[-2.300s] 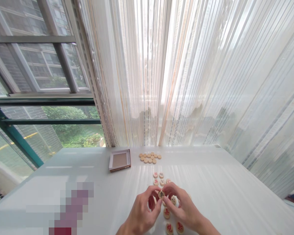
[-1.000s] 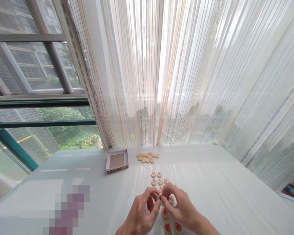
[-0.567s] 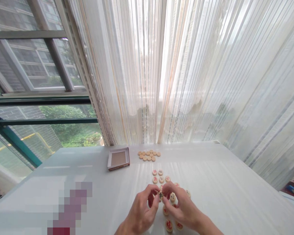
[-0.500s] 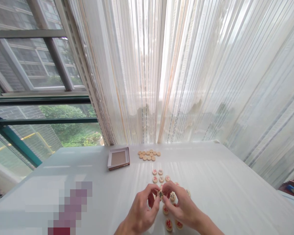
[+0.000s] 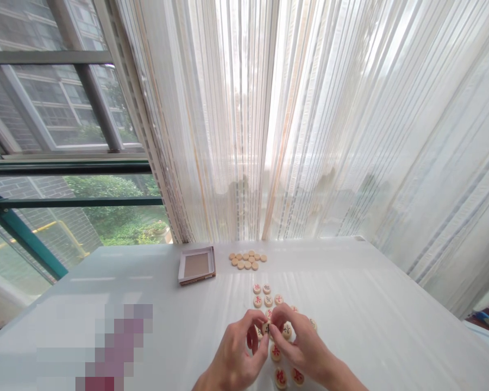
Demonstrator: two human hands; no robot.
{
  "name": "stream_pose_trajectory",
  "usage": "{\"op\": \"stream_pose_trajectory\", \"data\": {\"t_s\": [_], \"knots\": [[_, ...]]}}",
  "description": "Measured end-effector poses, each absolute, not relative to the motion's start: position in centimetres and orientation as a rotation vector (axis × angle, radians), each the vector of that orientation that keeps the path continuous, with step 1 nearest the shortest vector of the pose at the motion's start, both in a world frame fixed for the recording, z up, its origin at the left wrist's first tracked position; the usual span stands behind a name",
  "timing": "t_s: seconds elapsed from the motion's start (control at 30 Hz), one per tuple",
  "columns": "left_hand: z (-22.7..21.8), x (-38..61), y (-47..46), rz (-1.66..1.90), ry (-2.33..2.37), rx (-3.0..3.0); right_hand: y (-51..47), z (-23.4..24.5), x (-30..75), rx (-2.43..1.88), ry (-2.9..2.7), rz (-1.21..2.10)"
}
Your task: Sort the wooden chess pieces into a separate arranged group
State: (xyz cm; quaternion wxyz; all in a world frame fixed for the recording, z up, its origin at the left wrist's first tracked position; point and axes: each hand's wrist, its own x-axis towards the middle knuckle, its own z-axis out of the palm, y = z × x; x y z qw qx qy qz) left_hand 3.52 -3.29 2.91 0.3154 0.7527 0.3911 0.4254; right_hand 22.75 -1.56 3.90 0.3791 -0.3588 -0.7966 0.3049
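A round wooden Chinese chess piece (image 5: 266, 328) with a black character is pinched between my two hands, partly covered by fingertips. My left hand (image 5: 239, 346) grips its left edge with thumb and fingers. From the other side, my right hand (image 5: 303, 339) closes on it, the thumb lying over part of its face. Face-up pieces lie around and under the hands: a red one (image 5: 280, 377) near the bottom, a black one (image 5: 287, 330) seen between the right fingers, and several in short rows (image 5: 257, 301) beyond. Some are hidden by the hands.
A cluster of blank-side-up pieces (image 5: 248, 265) lies farther back on the white table (image 5: 350, 293). Left of it sits a shallow open box (image 5: 196, 266). Sheer curtains (image 5: 261, 136) hang behind the table, and a blurred-out patch (image 5: 118, 347) covers the lower left.
The held piece stays between both hands and sits slightly lower in the picture. More of its face is covered by the right hand's fingers. The other pieces keep their arrangement.
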Motion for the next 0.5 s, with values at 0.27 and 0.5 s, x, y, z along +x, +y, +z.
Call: {"op": "stream_pose_trajectory", "data": {"t_s": [0.27,0.5], "knots": [[2.49,3.50,-3.09,1.097,1.050,1.879,-1.97,4.37,22.77,-0.912,-2.076,0.754],[2.74,3.40,-3.16,1.103,1.011,1.917,-1.80,4.17,22.75,-0.933,-2.071,0.758]]}}
